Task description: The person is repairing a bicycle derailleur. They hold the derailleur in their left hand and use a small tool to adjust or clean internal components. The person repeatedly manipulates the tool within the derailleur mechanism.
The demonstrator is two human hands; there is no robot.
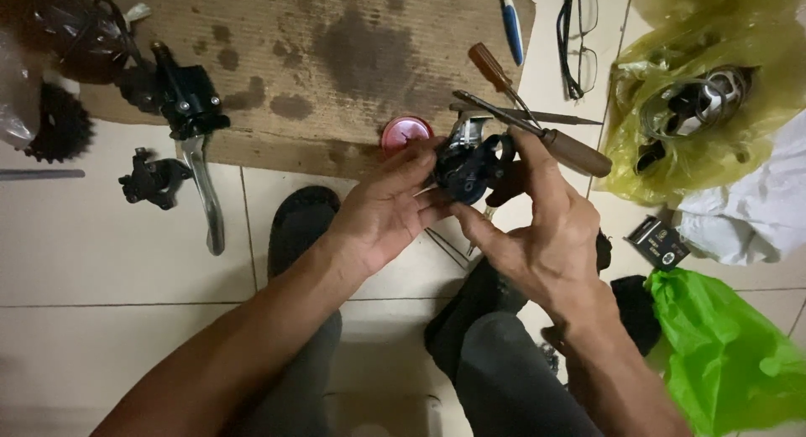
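Pale floor tiles (109, 261) under us, stained cardboard (336, 59) at the far side. Our left hand (382, 214) and right hand (550, 231) meet mid-scene, palms inward, fingers curled around a small black mechanical part (466, 168) held above the tiles. Right of us: a crumpled yellow plastic bag (714, 143), a bright green bag (726, 353) nearer, and a small dark box (659, 242) between them.
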